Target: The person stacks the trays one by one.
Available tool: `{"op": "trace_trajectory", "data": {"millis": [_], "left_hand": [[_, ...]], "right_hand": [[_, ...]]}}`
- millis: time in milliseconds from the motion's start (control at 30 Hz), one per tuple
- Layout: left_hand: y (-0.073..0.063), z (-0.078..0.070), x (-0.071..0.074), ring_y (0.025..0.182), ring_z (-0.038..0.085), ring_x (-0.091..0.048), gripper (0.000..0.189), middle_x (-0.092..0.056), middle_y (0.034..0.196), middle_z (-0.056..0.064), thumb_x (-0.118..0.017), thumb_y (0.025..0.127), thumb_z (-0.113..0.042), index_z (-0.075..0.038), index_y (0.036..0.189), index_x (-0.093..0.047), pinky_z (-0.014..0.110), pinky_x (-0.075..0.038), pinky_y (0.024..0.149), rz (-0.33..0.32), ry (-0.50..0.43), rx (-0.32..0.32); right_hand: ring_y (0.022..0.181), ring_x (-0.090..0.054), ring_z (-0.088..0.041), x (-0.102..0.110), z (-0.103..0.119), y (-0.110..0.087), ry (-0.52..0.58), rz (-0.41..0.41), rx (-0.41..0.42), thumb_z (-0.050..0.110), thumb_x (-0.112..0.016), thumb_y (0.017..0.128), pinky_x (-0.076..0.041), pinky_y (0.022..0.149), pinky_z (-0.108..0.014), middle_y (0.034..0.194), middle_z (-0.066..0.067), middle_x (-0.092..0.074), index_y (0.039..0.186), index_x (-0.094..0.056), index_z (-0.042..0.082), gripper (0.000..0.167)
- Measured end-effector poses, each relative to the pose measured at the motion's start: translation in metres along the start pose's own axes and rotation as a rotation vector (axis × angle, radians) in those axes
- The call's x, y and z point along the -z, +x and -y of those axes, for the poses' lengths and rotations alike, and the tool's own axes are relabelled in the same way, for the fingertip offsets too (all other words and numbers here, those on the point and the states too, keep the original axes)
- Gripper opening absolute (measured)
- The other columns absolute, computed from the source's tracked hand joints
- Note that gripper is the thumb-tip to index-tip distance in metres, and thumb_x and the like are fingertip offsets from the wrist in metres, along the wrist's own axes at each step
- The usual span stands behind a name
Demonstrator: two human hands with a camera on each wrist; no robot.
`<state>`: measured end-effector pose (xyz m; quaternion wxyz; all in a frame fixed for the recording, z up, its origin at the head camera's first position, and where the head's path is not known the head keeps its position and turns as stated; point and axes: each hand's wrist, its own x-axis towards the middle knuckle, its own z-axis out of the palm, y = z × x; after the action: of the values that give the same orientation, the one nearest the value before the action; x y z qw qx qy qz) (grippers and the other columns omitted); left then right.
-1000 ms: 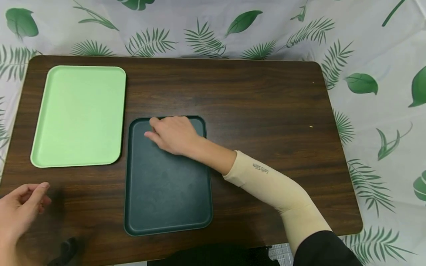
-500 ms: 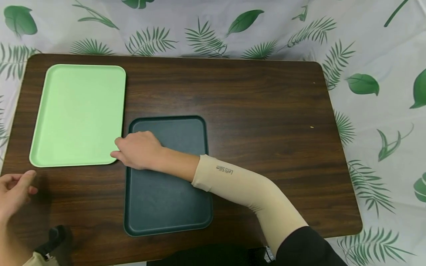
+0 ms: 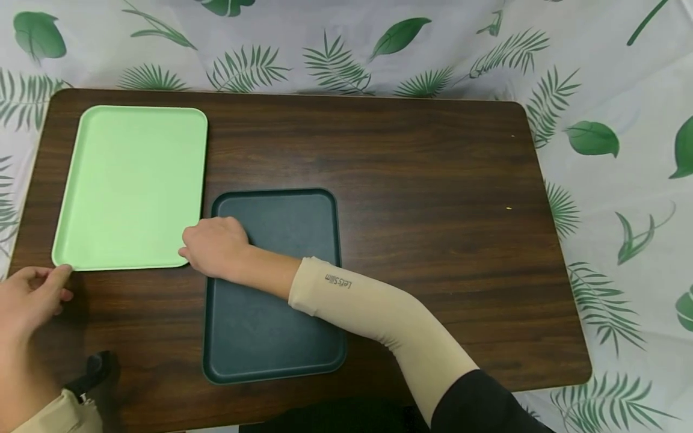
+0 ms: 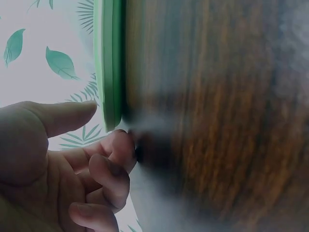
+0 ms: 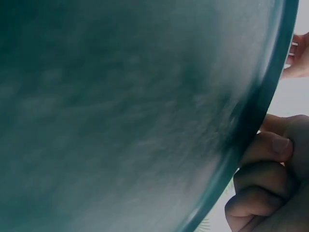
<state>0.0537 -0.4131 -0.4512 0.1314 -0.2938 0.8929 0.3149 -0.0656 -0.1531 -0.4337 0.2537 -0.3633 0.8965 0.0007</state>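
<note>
A light green tray [image 3: 132, 186] lies on the left of the table. At its near left corner is my left hand [image 3: 35, 294]. The left wrist view shows the thumb [image 4: 72, 116] on one side of the green rim [image 4: 110, 72] and the curled forefinger [image 4: 123, 145] at the other. My right hand [image 3: 216, 248] grips the tray's near right corner, thumb over the rim. Its forearm crosses a dark green tray [image 3: 271, 337]. In the right wrist view the dark tray [image 5: 120, 111] fills most of the picture, and curled fingers [image 5: 260, 179] show past its edge.
The brown wood table [image 3: 422, 198] carries both trays, the dark one just right of the green one. A leaf-print cloth [image 3: 455, 42] surrounds the back and sides. A black strap end [image 3: 94, 370] sticks out by the left wrist. A tiny yellow speck [image 3: 509, 208] lies at right.
My right hand has moved left from the dark tray's far edge to the green tray's near right corner. My left hand has come up to the green tray's near left corner.
</note>
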Motion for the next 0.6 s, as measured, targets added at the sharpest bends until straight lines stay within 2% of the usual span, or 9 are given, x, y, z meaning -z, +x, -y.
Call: {"op": "trace_trajectory", "data": {"millis": [133,233,400,600], "left_hand": [[0.004,-0.003,0.001,0.046,0.007,-0.049,0.047,-0.058,0.056,-0.006,-0.037,0.103,-0.031,0.015,0.107,-0.044,0.024,-0.038,0.047,0.006,0.036,0.004],[0.006,-0.002,0.0,0.045,0.006,-0.049,0.045,-0.057,0.054,-0.008,-0.038,0.103,-0.03,0.014,0.106,-0.046,0.023,-0.038,0.047,0.004,0.047,-0.007],[0.011,0.003,-0.001,0.045,0.006,-0.049,0.039,-0.054,0.052,-0.014,-0.038,0.101,-0.03,0.008,0.099,-0.049,0.024,-0.038,0.047,0.0,0.052,-0.008],[0.015,0.005,-0.001,0.044,0.007,-0.05,0.038,-0.052,0.051,-0.015,-0.039,0.1,-0.029,0.007,0.097,-0.051,0.025,-0.038,0.048,-0.001,0.05,-0.018]], "right_hand": [[0.064,-0.056,-0.006,0.001,0.005,0.005,-0.003,0.032,-0.03,0.046,-0.043,0.103,-0.045,0.059,-0.024,0.071,0.012,-0.057,0.085,-0.061,0.032,0.029],[0.064,-0.055,-0.005,0.001,0.008,0.007,-0.01,0.021,-0.047,0.045,-0.046,0.102,-0.044,0.058,-0.024,0.069,0.013,-0.056,0.085,-0.062,0.033,0.026],[0.06,-0.044,-0.006,0.001,0.01,0.008,-0.014,0.006,-0.055,0.034,-0.052,0.1,-0.038,0.053,-0.024,0.064,0.011,-0.048,0.071,-0.057,0.029,0.03],[0.063,-0.043,-0.007,0.006,0.015,0.011,0.031,0.032,-0.096,0.025,-0.053,0.098,-0.039,0.056,-0.026,0.068,0.011,-0.051,0.073,-0.057,0.03,0.026]]}}
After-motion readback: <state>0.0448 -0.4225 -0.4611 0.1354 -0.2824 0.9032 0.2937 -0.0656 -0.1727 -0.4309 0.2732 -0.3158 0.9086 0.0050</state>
